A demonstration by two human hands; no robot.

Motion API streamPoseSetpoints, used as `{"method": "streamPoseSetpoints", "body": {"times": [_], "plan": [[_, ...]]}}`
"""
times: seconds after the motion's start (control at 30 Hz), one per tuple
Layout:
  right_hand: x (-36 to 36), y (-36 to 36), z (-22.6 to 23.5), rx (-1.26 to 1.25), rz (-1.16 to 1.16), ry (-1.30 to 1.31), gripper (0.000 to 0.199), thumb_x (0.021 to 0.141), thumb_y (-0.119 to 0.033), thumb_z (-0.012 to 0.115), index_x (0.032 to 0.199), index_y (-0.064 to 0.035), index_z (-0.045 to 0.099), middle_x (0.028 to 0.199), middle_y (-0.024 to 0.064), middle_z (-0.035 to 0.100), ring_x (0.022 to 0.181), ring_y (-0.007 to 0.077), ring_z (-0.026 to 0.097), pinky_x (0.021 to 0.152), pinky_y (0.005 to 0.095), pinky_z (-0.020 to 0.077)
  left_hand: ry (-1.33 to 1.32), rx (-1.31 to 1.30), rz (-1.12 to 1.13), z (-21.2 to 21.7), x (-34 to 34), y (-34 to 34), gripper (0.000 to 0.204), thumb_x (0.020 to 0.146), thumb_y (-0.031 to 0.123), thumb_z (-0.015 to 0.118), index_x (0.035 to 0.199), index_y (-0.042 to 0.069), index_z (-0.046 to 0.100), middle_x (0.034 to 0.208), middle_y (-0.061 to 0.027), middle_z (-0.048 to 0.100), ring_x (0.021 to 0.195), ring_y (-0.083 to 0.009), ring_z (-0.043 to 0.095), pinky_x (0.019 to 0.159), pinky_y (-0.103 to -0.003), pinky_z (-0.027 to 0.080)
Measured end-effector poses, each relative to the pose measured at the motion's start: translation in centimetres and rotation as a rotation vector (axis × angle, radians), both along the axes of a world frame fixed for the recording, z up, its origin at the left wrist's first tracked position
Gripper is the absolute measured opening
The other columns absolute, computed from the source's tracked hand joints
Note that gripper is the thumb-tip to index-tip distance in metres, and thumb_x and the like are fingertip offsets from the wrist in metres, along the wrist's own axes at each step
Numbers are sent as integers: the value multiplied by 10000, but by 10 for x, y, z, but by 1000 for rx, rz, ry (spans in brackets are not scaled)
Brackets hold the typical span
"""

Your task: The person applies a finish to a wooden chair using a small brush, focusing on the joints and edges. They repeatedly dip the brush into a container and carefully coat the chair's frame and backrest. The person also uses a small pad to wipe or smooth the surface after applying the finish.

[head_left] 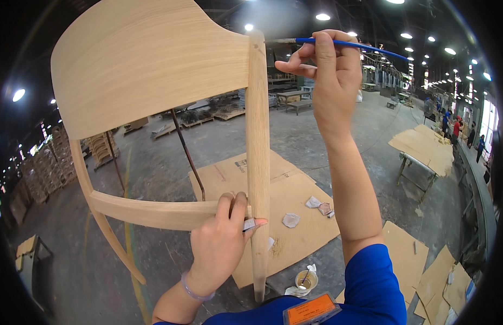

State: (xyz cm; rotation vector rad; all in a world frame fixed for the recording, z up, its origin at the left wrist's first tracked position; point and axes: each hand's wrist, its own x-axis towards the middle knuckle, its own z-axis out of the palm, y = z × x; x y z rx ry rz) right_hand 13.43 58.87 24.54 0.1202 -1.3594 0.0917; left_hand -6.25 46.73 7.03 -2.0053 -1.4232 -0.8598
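A pale, unpainted wooden chair frame [258,124] stands before me, its broad curved backrest [154,65] at upper left. My right hand [337,76] is raised beside the top of the right post, pinching a thin blue paintbrush [376,49]. The brush tip points left at the post's top end; whether it touches I cannot tell. Lower down, my left hand [216,244] is closed over the lower rail [148,210] where it meets that post. A small grey piece [249,223] shows between its fingers and thumb; its kind is unclear.
Below the chair, a cardboard sheet [303,227] lies on the concrete floor with crumpled pale scraps [290,220]. A small cup [306,280] with a stick in it stands near me. A cardboard-topped table [422,149] is at right. Stacked wooden parts [46,162] stand at left; people are far right.
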Motion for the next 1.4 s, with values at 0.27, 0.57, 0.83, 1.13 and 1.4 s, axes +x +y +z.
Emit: {"method": "streamPoseSetpoints", "body": {"times": [0.27,0.57,0.83,1.13,1.4], "plan": [[-17,7,-2,-7,-34,14,198,1150,-206,517,1158,-9,516,878,78,639,755,160,715,694,384,710,2,9,5,0,-1,0,610,856,534,794,1256,83,705,1133,-38,674,666,-210,728,537,-341,581],[-24,16,3,13,-104,44,221,1129,-208,571,1128,9,526,781,76,699,687,142,747,611,278,658,37,22,27,-3,-5,7,625,868,563,763,1258,80,694,1109,-38,664,648,-204,722,523,-334,577],[-29,21,4,-1,-108,48,221,1125,-207,581,1106,8,536,781,72,697,692,136,747,616,283,663,35,-13,42,-2,-6,13,628,878,578,747,1253,77,693,1122,-38,660,622,-209,714,511,-339,575],[-32,25,-1,4,10,94,212,1140,-201,541,1145,8,502,854,83,659,719,153,731,658,319,683,3,0,23,-3,-9,17,617,881,560,758,1262,79,697,1158,-39,670,638,-222,723,526,-347,575],[16,12,-100,-329,90,234,209,1143,-208,545,1109,-2,559,883,54,615,774,157,664,811,399,659,-43,-45,65,1,-18,20,526,935,510,749,1221,74,681,1188,-83,671,848,-293,738,693,-414,580]]}}
